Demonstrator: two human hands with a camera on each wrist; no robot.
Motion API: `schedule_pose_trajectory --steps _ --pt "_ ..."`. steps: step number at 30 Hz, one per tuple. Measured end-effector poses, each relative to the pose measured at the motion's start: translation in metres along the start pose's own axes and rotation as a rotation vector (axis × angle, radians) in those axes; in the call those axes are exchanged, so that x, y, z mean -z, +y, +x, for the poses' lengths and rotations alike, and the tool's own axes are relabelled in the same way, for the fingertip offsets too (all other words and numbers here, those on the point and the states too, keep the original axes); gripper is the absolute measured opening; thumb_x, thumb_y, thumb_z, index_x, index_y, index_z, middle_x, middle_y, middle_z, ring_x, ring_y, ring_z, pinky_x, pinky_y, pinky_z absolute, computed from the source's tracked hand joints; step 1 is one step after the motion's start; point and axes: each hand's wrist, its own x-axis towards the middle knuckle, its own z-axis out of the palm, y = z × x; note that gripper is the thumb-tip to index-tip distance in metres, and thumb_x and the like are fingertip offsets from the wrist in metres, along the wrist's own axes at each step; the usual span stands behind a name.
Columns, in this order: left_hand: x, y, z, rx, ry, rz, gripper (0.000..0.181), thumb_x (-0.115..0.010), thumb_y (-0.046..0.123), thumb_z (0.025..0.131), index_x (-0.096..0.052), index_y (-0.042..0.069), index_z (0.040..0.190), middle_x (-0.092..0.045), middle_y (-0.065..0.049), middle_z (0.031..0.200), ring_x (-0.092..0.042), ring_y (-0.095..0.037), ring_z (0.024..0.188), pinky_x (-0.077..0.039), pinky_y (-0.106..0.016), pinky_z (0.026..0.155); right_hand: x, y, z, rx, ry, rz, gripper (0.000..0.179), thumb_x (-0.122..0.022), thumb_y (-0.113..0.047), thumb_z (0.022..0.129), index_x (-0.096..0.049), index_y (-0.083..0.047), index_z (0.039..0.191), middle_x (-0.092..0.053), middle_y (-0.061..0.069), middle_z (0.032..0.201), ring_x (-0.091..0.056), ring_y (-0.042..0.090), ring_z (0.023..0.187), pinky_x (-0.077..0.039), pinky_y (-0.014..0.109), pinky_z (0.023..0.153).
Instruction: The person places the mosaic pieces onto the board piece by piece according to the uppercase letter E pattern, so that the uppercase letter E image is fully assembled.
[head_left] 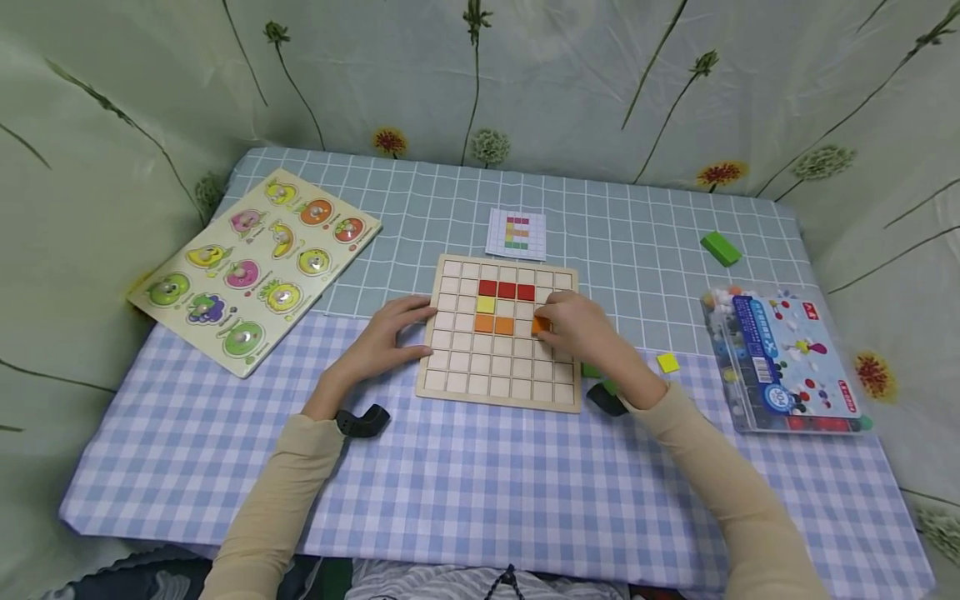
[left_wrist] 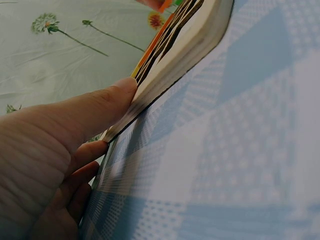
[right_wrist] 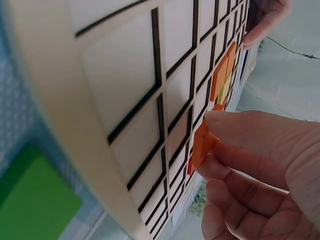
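My right hand (head_left: 576, 323) pinches an orange square tile (right_wrist: 201, 142) between thumb and fingers, close over the right side of a wooden grid board (head_left: 480, 364). Three red tiles (head_left: 507, 291) sit in a row in its upper cells. Below the leftmost red one are a yellow tile (head_left: 486, 305) and a row of two orange tiles (head_left: 504, 326). My left hand (head_left: 384, 337) touches the board's left edge with spread thumb and fingers; the left wrist view shows the thumb (left_wrist: 107, 100) against the rim. Behind the board lies a card (head_left: 516, 234) with a coloured E-shaped pattern.
Left of the board lies a fruit knob puzzle (head_left: 262, 258). On the right are a clear case (head_left: 787, 362) of coloured pieces, a green block (head_left: 721, 248) and a loose yellow tile (head_left: 667, 362). A green piece (right_wrist: 40, 195) lies beside the board's right edge, partly under my right arm.
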Motion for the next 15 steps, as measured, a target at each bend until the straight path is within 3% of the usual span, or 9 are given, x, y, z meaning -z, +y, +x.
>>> schedule_pose_trajectory --steps 7,15 --pt "0.000 0.000 0.000 -0.012 0.005 -0.003 0.061 -0.077 0.017 0.076 -0.053 0.002 0.131 -0.046 -0.020 0.139 -0.038 -0.037 0.132 -0.029 -0.053 0.110 -0.006 -0.005 0.008 0.049 -0.010 -0.051 0.020 -0.070 -0.015 0.082 -0.073 -0.005 0.098 -0.069 0.008 0.092 -0.061 0.022 0.085 -0.054 0.033 0.074" --pt "0.000 -0.001 0.000 0.005 -0.003 -0.001 0.061 -0.077 0.019 0.077 -0.053 0.002 0.131 -0.046 -0.019 0.140 -0.037 -0.036 0.133 -0.028 -0.052 0.111 -0.010 -0.008 0.013 0.063 -0.013 -0.035 0.013 -0.068 -0.012 0.083 -0.073 -0.006 0.093 -0.066 0.006 0.086 -0.058 0.020 0.078 -0.050 0.030 0.066"
